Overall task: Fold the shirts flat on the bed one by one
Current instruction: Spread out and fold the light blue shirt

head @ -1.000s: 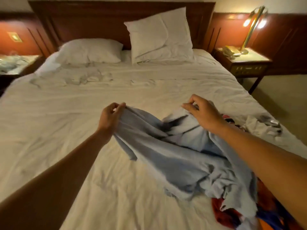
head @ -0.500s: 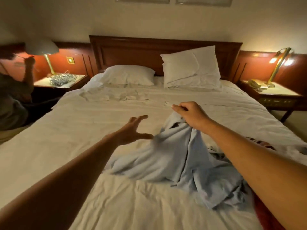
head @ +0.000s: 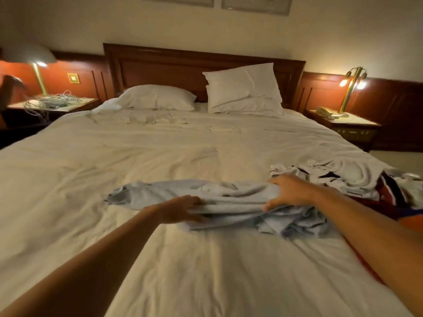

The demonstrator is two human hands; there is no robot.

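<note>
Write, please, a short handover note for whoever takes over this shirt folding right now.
Left grip holds the near left edge of the light blue shirt. Right grip holds its right side.
The shirt lies bunched and crumpled across the middle of the bed, not yet spread flat.
The pile of other shirts sits near the bed's right edge, just beyond the right grip.
Done: no folded shirt is in view.
Left: spread the blue shirt flat and fold it, then work through the pile one by one.
</note>
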